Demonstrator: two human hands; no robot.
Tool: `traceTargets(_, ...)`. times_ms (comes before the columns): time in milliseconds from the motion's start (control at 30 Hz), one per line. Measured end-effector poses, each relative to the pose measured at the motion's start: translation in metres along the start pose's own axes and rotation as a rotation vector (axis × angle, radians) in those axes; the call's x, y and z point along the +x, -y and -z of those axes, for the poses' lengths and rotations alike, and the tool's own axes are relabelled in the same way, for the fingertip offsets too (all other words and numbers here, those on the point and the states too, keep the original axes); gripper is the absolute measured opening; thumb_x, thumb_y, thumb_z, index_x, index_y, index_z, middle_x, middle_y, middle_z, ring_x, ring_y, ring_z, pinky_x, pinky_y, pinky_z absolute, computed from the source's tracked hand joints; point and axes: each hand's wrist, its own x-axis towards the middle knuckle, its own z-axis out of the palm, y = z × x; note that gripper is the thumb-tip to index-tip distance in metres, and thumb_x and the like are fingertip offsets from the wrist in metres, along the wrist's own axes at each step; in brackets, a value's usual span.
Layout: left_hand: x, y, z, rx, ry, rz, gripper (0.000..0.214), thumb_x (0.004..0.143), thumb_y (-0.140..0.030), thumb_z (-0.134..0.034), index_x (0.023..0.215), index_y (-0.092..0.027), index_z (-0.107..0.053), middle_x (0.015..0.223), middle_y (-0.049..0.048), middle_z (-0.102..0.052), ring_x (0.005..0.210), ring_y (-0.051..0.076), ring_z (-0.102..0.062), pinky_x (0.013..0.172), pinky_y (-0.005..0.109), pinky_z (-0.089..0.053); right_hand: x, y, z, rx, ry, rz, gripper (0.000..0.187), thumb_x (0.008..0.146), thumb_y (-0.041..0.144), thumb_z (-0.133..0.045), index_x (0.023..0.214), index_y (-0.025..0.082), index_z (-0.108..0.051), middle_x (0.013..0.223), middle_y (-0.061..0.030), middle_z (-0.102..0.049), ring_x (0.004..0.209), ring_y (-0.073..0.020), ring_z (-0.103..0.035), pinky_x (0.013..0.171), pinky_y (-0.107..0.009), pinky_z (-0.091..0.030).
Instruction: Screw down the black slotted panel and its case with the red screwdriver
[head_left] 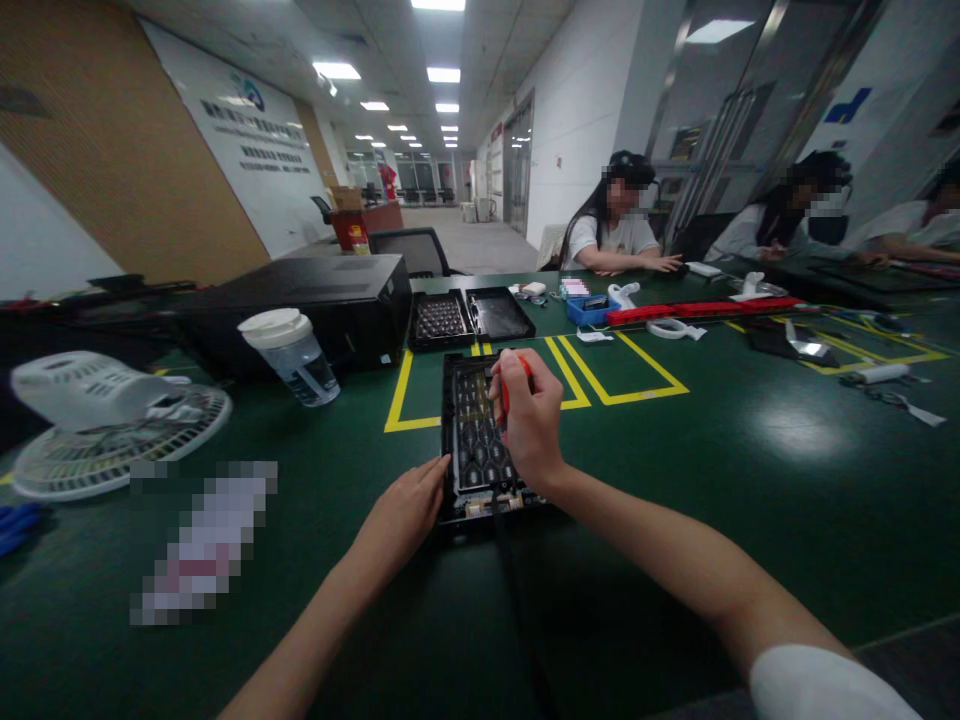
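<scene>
A black tray (469, 440) full of small dark parts lies on the green table (750, 480) just in front of me, partly inside a yellow taped rectangle. My right hand (529, 420) hovers over the tray, fingers closed around a red-handled tool (507, 392) that points down into it. My left hand (409, 512) rests flat beside the tray's near left edge, fingers stretched out and touching its rim.
A black box (315, 305), a lidded plastic cup (292, 355) and a white fan (105, 420) lying down sit to the left. Two more black trays (469, 318) lie beyond. Other people sit at the far right side, among a blue bin (589, 310) and a red strip (705, 310).
</scene>
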Motion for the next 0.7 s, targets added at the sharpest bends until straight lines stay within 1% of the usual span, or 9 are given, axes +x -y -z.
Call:
traceTargets(200, 0.000, 0.004, -0.004, 0.008, 0.000, 0.005, 0.045, 0.087, -0.023, -0.031, 0.130, -0.015, -0.043, 0.128, 0.0097, -0.053, 0.111, 0.020, -0.055, 0.097, 0.035, -0.043, 0.003, 0.001, 0.008, 0.149, 0.078, -0.036, 0.026, 0.086, 0.040, -0.043, 0.074, 0.018, -0.050, 0.053, 0.0064, -0.042, 0.038, -0.0040, -0.036, 0.036, -0.014, -0.028)
traceTargets(333, 0.000, 0.004, -0.003, 0.008, 0.012, 0.008, 0.045, 0.088, -0.023, -0.031, 0.130, -0.013, -0.043, 0.128, 0.0111, -0.053, 0.111, 0.020, -0.055, 0.097, 0.035, -0.043, 0.003, 0.003, 0.018, 0.236, 0.114, -0.087, 0.033, 0.088, 0.042, -0.033, 0.079, 0.018, -0.053, 0.057, 0.0041, -0.046, 0.040, -0.0050, -0.040, 0.032, -0.014, -0.026)
traceTargets(433, -0.001, 0.002, -0.001, 0.009, 0.015, 0.014, 0.045, 0.088, -0.023, -0.030, 0.130, -0.012, -0.043, 0.128, 0.0112, -0.053, 0.111, 0.020, -0.054, 0.097, 0.035, -0.042, 0.007, 0.000, 0.025, 0.282, 0.194, -0.117, 0.035, 0.088, 0.044, -0.033, 0.082, 0.017, -0.055, 0.060, 0.0028, -0.050, 0.041, -0.0053, -0.042, 0.032, -0.014, -0.027)
traceTargets(533, -0.001, 0.000, 0.002, 0.009, 0.024, 0.022, 0.045, 0.088, -0.022, -0.030, 0.130, -0.012, -0.043, 0.128, 0.0114, -0.053, 0.112, 0.020, -0.053, 0.098, 0.035, -0.042, 0.016, -0.004, 0.033, 0.346, 0.354, -0.148, 0.033, 0.089, 0.041, -0.033, 0.085, 0.015, -0.054, 0.063, 0.0012, -0.054, 0.043, -0.0065, -0.047, 0.037, -0.017, -0.035)
traceTargets(700, -0.001, -0.002, 0.004, 0.012, 0.030, 0.030, 0.046, 0.088, -0.024, -0.031, 0.131, -0.013, -0.042, 0.128, 0.0113, -0.052, 0.113, 0.021, -0.053, 0.097, 0.035, -0.043, 0.045, -0.012, 0.046, 0.440, 0.751, -0.271, 0.029, 0.086, 0.041, -0.041, 0.089, 0.014, -0.052, 0.072, -0.0028, -0.060, 0.051, -0.0126, -0.057, 0.048, -0.026, -0.045)
